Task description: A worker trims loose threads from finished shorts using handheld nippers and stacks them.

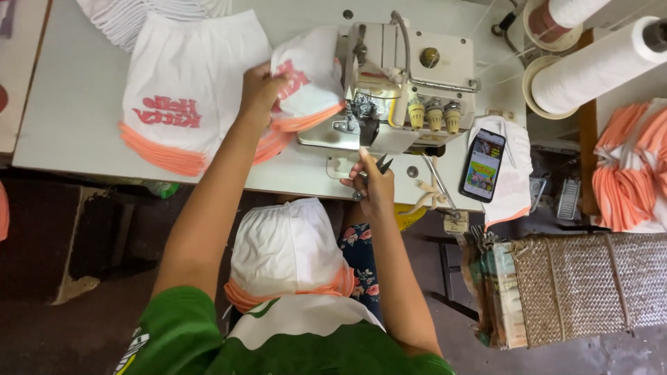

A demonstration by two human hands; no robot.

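Observation:
My left hand (260, 89) grips a white garment with an orange hem (306, 73) that lies on the sewing machine bed, just left of the needle area. Beside it on the table lies a flat white garment with red print and orange trim (177, 97). My right hand (372, 182) is closed on small black thread snips (382, 164) at the table's front edge, below the cream overlock sewing machine (406, 76). A pile of white garments with orange hems (288, 253) rests on my lap.
A phone with a lit screen (483, 165) lies on white cloth right of the machine. Large white thread cones (594, 62) stand at the far right. Stacked orange-and-white pieces (629, 170) sit at the right edge, with a woven basket (583, 285) below.

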